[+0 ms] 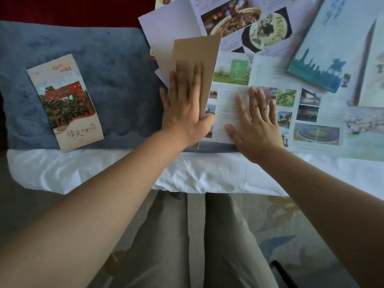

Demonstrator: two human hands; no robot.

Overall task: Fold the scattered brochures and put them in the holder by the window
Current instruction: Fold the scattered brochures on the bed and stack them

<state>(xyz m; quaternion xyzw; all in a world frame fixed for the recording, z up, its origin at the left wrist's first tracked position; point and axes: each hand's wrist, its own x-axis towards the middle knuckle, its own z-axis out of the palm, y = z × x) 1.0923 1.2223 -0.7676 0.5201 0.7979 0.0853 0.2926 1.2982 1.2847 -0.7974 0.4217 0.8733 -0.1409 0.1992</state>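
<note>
An open brochure (pixel 299 113) with small photos lies spread on the bed in front of me. Its tan left panel (pixel 193 53) is turned up and partly folded over. My left hand (pixel 185 104) lies on that panel with straight fingers, the thumb tucked under its lower edge. Flat on the brochure's white text page rests my right hand (pixel 255 127), fingers spread. A folded brochure (pixel 66 102) with a red gate picture lies on the blue blanket to the left. The holder is not in view.
Further unfolded brochures lie behind: one with food photos (pixel 245 21) and a blue skyline one (pixel 340 53) at the right. A blue blanket (pixel 116 75) covers the bed, with white sheet (pixel 104 169) at its near edge. My legs and patterned carpet are below.
</note>
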